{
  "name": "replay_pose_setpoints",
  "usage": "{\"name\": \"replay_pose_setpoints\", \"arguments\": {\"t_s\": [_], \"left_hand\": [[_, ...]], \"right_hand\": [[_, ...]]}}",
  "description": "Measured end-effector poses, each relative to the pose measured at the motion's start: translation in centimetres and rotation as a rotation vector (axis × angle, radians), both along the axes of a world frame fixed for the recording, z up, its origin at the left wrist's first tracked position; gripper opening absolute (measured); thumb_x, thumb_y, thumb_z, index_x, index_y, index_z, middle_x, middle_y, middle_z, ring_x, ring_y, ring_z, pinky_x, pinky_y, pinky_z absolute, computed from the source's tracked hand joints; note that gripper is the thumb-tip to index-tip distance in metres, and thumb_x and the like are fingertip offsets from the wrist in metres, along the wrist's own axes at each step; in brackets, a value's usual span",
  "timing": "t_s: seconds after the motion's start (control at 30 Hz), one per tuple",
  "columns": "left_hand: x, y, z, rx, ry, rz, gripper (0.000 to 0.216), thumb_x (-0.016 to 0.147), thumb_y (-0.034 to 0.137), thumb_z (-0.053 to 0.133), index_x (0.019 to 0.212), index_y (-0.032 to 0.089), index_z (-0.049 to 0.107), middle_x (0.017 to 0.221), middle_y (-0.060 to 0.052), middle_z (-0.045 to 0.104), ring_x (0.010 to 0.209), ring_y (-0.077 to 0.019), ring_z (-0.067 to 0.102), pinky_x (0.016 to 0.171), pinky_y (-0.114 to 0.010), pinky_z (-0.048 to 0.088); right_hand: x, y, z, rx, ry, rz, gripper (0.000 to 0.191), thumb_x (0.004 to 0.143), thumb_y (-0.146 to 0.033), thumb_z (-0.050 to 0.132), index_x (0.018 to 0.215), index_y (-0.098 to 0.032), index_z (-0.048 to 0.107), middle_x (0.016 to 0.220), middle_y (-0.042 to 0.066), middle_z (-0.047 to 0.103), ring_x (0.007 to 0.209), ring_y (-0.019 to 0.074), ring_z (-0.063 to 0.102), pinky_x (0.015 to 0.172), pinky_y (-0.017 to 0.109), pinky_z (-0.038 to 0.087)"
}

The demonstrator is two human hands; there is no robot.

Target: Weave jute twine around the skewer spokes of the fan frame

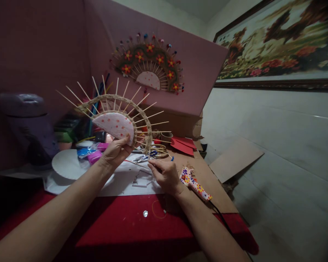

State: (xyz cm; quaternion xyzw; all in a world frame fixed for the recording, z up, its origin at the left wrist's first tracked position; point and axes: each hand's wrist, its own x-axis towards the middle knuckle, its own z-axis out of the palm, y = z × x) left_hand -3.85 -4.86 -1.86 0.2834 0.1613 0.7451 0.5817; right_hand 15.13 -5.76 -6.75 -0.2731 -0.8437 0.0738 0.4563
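Observation:
My left hand [118, 150] grips a half-round fan craft [114, 125] by the lower right of its white, red-dotted centre, thumb on the face. Thin wooden sticks radiate from that centre, and a braided twine band [121, 98] arches across them. Just under the band's lower right end, my right hand [164, 174] is closed in a pinch. What lies between those fingertips is too small to make out. Behind the hands, blue-handled scissors [144, 156] rest on the white paper [112, 185]. A flower-patterned glue gun [195, 183] lies right of my right hand.
A finished-looking flowered fan [150, 54] hangs on the pink board [196, 72]. At left stand a purple flask [30, 123] and a white paper disc [68, 163]. Red card [183, 145] lies on cardboard [207, 174]. The glue gun's black cord [221, 216] runs off the red cloth [112, 222].

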Motion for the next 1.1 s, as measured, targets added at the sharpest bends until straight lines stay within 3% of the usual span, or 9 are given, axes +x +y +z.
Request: {"name": "replay_pose_setpoints", "arguments": {"t_s": [0.27,0.43,0.57,0.93,1.1], "left_hand": [[0.24,0.19,-0.39,-0.005,-0.017,-0.068,0.033,0.084,0.001,0.044,0.107,0.019,0.060,0.089,-0.006,0.071,0.091,-0.0202,0.067,0.084,-0.039,0.055],[0.20,-0.23,-0.04,-0.086,0.055,-0.119,0.017,0.088,0.013,0.045,0.093,0.014,0.061,0.083,-0.010,0.071,0.089,-0.0243,0.068,0.083,-0.046,0.054],[0.24,-0.46,0.02,-0.110,0.134,-0.160,0.018,0.090,0.020,0.045,0.082,0.012,0.060,0.080,-0.012,0.071,0.084,-0.0267,0.069,0.078,-0.048,0.056],[0.27,-0.44,-0.07,-0.075,0.094,-0.162,0.010,0.086,0.020,0.053,0.083,0.014,0.061,0.085,-0.011,0.072,0.093,-0.0279,0.067,0.085,-0.051,0.052],[0.30,-0.47,-0.15,-0.010,0.106,-0.172,0.014,0.089,0.018,0.048,0.088,0.012,0.061,0.089,-0.012,0.071,0.099,-0.0276,0.065,0.090,-0.052,0.049]], "right_hand": [[-0.11,0.12,-0.32,-0.013,-0.106,-0.026,0.025,0.086,-0.022,0.052,0.106,-0.019,0.068,0.097,0.007,0.073,0.086,0.0170,0.070,0.076,0.024,0.051],[0.07,0.22,0.02,-0.023,-0.067,-0.121,0.022,0.086,-0.022,0.053,0.099,-0.021,0.070,0.097,0.005,0.073,0.088,0.0179,0.069,0.079,0.026,0.050],[0.10,0.22,0.12,-0.040,-0.056,-0.131,0.021,0.086,-0.022,0.053,0.098,-0.022,0.070,0.098,0.004,0.073,0.088,0.0183,0.068,0.079,0.027,0.050],[0.09,0.49,-0.03,-0.120,-0.022,-0.111,0.023,0.086,-0.022,0.054,0.102,-0.028,0.069,0.102,0.002,0.072,0.092,0.0176,0.067,0.080,0.027,0.049],[-0.01,0.73,-0.23,-0.132,-0.030,-0.109,0.023,0.087,-0.023,0.052,0.101,-0.027,0.070,0.100,0.003,0.072,0.093,0.0181,0.066,0.081,0.027,0.047]]}}
